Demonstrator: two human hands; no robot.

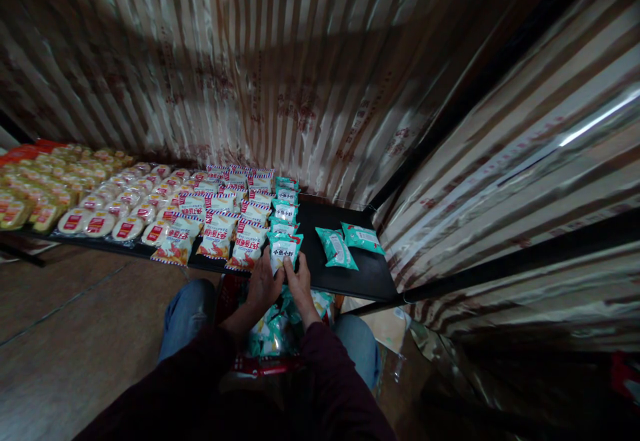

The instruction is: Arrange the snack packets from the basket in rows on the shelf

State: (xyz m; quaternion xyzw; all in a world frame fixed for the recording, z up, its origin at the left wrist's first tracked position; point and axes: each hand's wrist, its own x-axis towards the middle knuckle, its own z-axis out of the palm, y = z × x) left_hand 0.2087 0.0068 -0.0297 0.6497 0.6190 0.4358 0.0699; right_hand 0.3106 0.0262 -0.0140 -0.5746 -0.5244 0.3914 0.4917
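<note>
Between my two hands is a teal and white snack packet [284, 252], held upright at the front edge of the black shelf [313, 278]. My left hand [263, 285] grips its left side and my right hand [300, 284] its right side, thumb on the front. Behind it, a column of like teal packets [285, 212] runs back toward the striped sheeting. Two more teal packets, one standing askew [336, 249] and one lying flat [363, 237], are on the shelf to the right. Below my hands, a red basket [267, 365] holds several teal packets [273, 334].
Left of the column stand rows of white and orange snack packets [216, 233], then round wrapped cakes [128, 228] and yellowish packs [47, 191]. Striped plastic sheeting [280, 74] hangs behind and at the right. A dark metal frame bar [450, 274] runs along the right side.
</note>
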